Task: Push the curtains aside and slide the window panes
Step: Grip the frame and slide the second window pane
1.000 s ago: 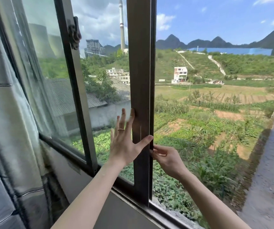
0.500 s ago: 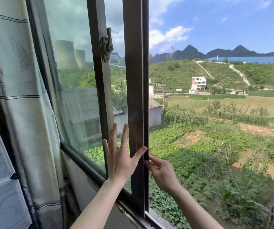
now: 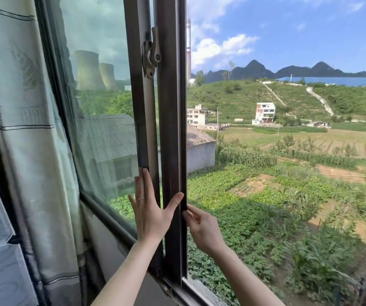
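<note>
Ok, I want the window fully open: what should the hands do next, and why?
Probably push the sliding pane's stile slightly left, up to the latch stile. A narrow gap shows between them; the right hand pinches the sliding stile's edge, and the left hand lies flat, fingers on the latch stile, thumb on the sliding one.

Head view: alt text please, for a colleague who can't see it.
Two bare hands work a sliding window frame: the left hand presses flat against it with straight fingers, the right hand pinches its outer edge. A pale curtain hangs at the left; right of the frame, an open view over fields.
</note>
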Available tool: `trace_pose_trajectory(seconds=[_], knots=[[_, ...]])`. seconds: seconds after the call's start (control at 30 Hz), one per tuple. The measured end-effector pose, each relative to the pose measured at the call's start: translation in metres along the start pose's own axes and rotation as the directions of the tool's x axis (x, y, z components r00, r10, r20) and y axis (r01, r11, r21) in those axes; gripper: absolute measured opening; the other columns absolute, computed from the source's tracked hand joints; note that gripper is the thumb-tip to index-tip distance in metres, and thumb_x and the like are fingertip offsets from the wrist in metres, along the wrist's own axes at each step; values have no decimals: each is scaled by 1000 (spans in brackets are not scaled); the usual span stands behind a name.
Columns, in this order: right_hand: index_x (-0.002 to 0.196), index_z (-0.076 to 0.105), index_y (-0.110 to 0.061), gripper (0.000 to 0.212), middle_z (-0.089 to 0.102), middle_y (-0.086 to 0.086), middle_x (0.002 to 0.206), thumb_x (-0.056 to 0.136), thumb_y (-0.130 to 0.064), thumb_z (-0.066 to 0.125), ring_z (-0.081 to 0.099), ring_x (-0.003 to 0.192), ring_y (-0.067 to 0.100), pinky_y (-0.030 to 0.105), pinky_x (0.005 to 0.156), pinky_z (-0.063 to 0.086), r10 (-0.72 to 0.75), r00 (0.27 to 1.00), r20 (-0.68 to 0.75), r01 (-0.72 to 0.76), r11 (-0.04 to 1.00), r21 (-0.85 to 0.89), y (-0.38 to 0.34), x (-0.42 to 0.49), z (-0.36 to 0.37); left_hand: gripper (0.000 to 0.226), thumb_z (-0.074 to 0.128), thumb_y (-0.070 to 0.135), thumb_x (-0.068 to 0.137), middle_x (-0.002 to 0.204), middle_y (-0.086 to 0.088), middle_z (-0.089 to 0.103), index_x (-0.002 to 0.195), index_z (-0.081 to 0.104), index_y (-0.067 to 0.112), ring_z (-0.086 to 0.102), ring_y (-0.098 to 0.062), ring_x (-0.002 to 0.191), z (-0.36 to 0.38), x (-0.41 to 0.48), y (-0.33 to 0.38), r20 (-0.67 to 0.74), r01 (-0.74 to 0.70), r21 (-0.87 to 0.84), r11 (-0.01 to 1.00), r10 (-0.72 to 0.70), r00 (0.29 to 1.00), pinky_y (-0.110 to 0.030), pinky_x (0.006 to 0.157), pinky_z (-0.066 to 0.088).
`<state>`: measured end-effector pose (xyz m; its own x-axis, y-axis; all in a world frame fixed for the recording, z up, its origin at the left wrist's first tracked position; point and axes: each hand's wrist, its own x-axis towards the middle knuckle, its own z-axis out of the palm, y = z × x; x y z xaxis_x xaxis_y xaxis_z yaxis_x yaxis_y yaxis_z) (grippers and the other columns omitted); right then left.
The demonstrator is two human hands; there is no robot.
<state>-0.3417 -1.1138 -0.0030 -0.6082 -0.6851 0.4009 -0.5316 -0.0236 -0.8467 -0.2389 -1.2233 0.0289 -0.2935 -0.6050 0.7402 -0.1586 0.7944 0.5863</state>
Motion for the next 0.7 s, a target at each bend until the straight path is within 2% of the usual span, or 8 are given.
trace_pose_trajectory(seconds=[0.13, 0.23, 0.3, 0.37, 0.43, 0.6, 0.67, 0.7], knots=[[131, 62, -21, 36, 59, -22, 115, 97, -33, 59, 51, 89, -28, -3, 82, 38, 16, 1000, -3, -16, 1000, 17, 0, 4, 5, 99, 41, 82, 80, 165, 13, 0, 154, -9, 41, 1, -5, 152, 3, 1, -6, -26, -30, 2, 1000, 30, 999, -53, 122, 6], [129, 64, -21, 34, 58, -33, 107, 97, -32, 60, 50, 87, -32, -4, 80, 38, 23, 1000, -13, -22, 999, 31, 1, 9, 8, 94, 42, 78, 84, 165, 8, 7, 156, -3, 37, 9, -8, 152, 8, 2, -11, -82, -79, 28, 996, 82, 993, -51, 122, 10], [128, 65, -21, 33, 56, -46, 90, 97, -31, 60, 50, 87, -32, -4, 77, 38, 25, 1000, -16, -25, 999, 24, 2, 11, 9, 92, 44, 71, 87, 165, 3, 10, 158, 1, 31, 10, -10, 152, 11, 3, -15, -113, -119, 61, 991, 126, 986, -49, 122, 15], [127, 65, -22, 33, 55, -49, 83, 96, -31, 60, 51, 87, -32, -3, 78, 40, 28, 999, -16, -28, 1000, 15, 3, 13, 12, 91, 46, 67, 89, 165, 1, 13, 158, 5, 25, 10, -10, 152, 13, 5, -19, -136, -145, 75, 987, 154, 979, -49, 121, 20], [128, 65, -22, 33, 57, -42, 94, 96, -31, 60, 53, 87, -30, 1, 83, 44, 34, 999, -13, -33, 999, 19, 3, 16, 15, 89, 48, 63, 91, 165, -3, 16, 159, 8, 22, 12, -13, 152, 15, 8, -23, -156, -169, 79, 982, 179, 971, -51, 119, 24], [128, 65, -22, 34, 58, -29, 104, 96, -32, 61, 49, 83, -34, -6, 75, 37, 23, 999, -30, -23, 1000, 9, 4, 24, 25, 82, 52, 51, 95, 161, -11, 25, 158, 13, 17, 22, -22, 150, 21, 14, -33, -222, -259, 112, 960, 278, 935, -56, 112, 34], [128, 65, -22, 34, 58, -33, 103, 96, -32, 60, 47, 82, -35, -6, 77, 37, 28, 999, -31, -28, 1000, -2, 4, 27, 29, 79, 52, 49, 96, 159, -12, 27, 158, 15, 15, 25, -24, 149, 21, 16, -38, -245, -291, 131, 948, 315, 917, -55, 112, 35], [128, 65, -22, 34, 57, -41, 98, 96, -32, 60, 48, 83, -35, -6, 78, 37, 30, 999, -31, -30, 1000, -10, 4, 29, 31, 77, 51, 48, 97, 158, -13, 28, 157, 18, 14, 27, -24, 148, 22, 19, -40, -255, -313, 147, 938, 342, 904, -53, 112, 35]])
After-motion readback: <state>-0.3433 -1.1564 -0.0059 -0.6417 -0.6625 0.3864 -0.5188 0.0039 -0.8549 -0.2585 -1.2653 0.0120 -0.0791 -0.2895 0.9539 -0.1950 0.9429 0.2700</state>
